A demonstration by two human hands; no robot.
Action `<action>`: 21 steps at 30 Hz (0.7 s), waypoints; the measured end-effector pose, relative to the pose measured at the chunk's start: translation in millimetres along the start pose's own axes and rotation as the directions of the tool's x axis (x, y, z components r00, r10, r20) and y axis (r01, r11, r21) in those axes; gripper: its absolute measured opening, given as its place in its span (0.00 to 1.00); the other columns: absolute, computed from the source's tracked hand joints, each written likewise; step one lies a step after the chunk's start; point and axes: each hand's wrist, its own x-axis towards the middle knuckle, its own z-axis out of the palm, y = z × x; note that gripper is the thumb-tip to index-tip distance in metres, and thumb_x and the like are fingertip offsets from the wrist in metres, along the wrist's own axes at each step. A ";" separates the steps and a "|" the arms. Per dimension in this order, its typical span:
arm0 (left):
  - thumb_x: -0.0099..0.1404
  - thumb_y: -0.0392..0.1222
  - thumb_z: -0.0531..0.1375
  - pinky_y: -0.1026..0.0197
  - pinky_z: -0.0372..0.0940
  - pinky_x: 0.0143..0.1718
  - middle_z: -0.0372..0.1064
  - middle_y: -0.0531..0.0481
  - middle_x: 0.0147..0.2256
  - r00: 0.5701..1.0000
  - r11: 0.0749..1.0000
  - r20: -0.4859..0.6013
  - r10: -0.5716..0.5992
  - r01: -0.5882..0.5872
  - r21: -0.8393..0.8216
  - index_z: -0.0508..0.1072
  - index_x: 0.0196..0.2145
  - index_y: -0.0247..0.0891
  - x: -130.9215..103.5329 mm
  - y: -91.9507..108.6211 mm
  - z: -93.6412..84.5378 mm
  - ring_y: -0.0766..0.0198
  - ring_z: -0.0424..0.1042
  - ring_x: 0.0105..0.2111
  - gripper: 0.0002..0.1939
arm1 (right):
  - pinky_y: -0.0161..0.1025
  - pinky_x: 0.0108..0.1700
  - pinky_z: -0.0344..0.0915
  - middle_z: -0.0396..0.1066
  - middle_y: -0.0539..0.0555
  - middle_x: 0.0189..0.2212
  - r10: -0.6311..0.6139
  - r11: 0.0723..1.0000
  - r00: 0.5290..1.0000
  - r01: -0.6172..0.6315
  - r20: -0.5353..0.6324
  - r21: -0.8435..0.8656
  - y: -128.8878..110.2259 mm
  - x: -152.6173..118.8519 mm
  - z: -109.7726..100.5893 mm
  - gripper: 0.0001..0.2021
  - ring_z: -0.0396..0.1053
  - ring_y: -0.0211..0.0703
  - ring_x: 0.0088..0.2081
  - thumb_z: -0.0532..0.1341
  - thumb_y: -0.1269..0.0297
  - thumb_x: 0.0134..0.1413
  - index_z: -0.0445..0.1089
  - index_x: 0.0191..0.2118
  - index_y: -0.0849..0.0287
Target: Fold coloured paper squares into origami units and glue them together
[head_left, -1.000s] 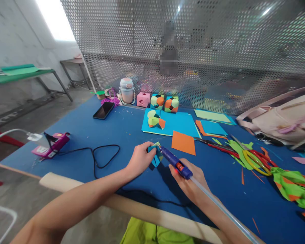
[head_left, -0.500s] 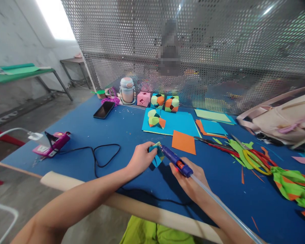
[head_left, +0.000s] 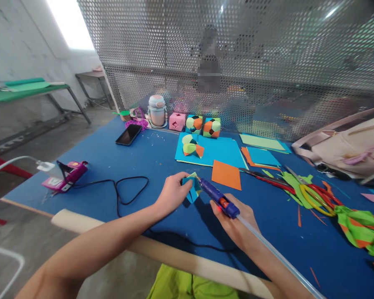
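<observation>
My left hand (head_left: pixel 173 191) pinches a small folded paper piece (head_left: pixel 193 192), blue with pale yellow-green faces. In my right hand (head_left: pixel 233 220) is a blue glue gun (head_left: pixel 216 195), its nozzle pointing left and very close to the paper's upper edge; whether it touches I cannot tell. A long clear glue stick (head_left: pixel 274 249) runs out of the gun's back past my forearm. Just beyond my hands lie a square orange paper (head_left: pixel 227 175) and a blue sheet (head_left: pixel 218 151) bearing folded green and orange paper pieces (head_left: pixel 193 148).
Finished paper cubes (head_left: pixel 211 127), a pink cube (head_left: pixel 177 122) and a bottle (head_left: pixel 157 111) line the mesh panel (head_left: pixel 174 54). A phone (head_left: pixel 129 135) and a power strip (head_left: pixel 65 176) with a black cord (head_left: pixel 116 191) are leftward. Scissors (head_left: pixel 314 199), paper scraps (head_left: pixel 361 224) and a bag (head_left: pixel 345 145) are rightward.
The glue gun's nozzle has shifted very slightly right from the paper's edge. Both hands keep their grip; the whole view has shifted slightly.
</observation>
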 end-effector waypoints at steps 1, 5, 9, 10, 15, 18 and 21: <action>0.58 0.41 0.52 0.67 0.53 0.23 0.66 0.55 0.22 1.000 1.000 -0.002 0.005 -0.005 -0.002 0.75 0.32 0.34 0.1 -0.4 0.0 0.70 0.57 0.21 0.13 | 0.34 0.23 0.61 0.68 0.50 0.19 0.001 1.000 1.000 -0.001 0.000 0.003 -0.3 0.2 -0.3 0.08 0.67 0.39 0.20 0.56 0.60 0.55 0.63 0.28 0.56; 0.58 0.41 0.53 0.67 0.53 0.23 0.66 0.55 0.22 1.000 1.000 -0.014 0.005 -0.005 0.003 0.75 0.31 0.35 0.4 -1.0 0.8 0.70 0.57 0.21 0.12 | 0.34 0.23 0.61 0.68 0.49 0.19 -0.009 1.000 1.000 0.009 -0.004 -0.009 -2.0 1.3 -1.2 0.08 0.66 0.38 0.19 0.56 0.59 0.55 0.63 0.28 0.57; 0.58 0.40 0.53 0.68 0.53 0.23 0.65 0.55 0.21 1.000 1.000 -0.005 0.001 -0.001 -0.021 0.74 0.29 0.34 -0.3 0.7 1.1 0.70 0.58 0.21 0.11 | 0.32 0.23 0.59 0.68 0.49 0.20 -0.071 0.997 0.997 0.071 0.018 -0.007 -3.4 2.4 -1.2 0.09 0.66 0.36 0.19 0.55 0.60 0.56 0.62 0.27 0.57; 0.58 0.40 0.53 0.68 0.53 0.23 0.64 0.55 0.21 1.000 1.000 -0.001 0.004 -0.004 -0.023 0.74 0.29 0.34 -0.5 1.4 1.1 0.70 0.58 0.21 0.11 | 0.32 0.23 0.59 0.68 0.49 0.20 -0.092 0.996 0.996 0.092 0.018 -0.012 -3.5 2.5 -1.1 0.09 0.66 0.36 0.19 0.55 0.60 0.57 0.62 0.27 0.57; 0.57 0.40 0.53 0.68 0.51 0.22 0.62 0.56 0.20 1.000 1.000 0.006 -0.018 0.018 -0.004 0.74 0.29 0.34 -1.2 3.5 0.5 0.70 0.56 0.21 0.11 | 0.32 0.24 0.59 0.67 0.49 0.19 -0.117 0.991 0.993 0.116 -0.011 -0.067 -1.6 1.5 0.0 0.08 0.65 0.36 0.20 0.55 0.61 0.57 0.62 0.29 0.57; 0.57 0.39 0.52 0.68 0.51 0.22 0.63 0.55 0.20 1.000 1.000 0.019 -0.017 0.018 -0.014 0.74 0.29 0.34 -1.3 3.5 0.4 0.70 0.56 0.21 0.11 | 0.32 0.25 0.59 0.67 0.49 0.20 -0.143 0.987 0.990 0.143 -0.003 -0.071 -0.6 0.9 0.7 0.07 0.64 0.36 0.21 0.56 0.62 0.57 0.62 0.29 0.57; 0.57 0.40 0.52 0.68 0.52 0.23 0.64 0.55 0.21 1.000 1.000 0.017 -0.015 0.015 -0.005 0.74 0.29 0.34 -1.6 2.6 0.5 0.70 0.57 0.21 0.12 | 0.32 0.25 0.59 0.67 0.49 0.20 -0.127 0.990 0.992 0.127 -0.004 -0.059 -0.3 1.1 0.3 0.07 0.64 0.36 0.21 0.55 0.62 0.57 0.62 0.30 0.58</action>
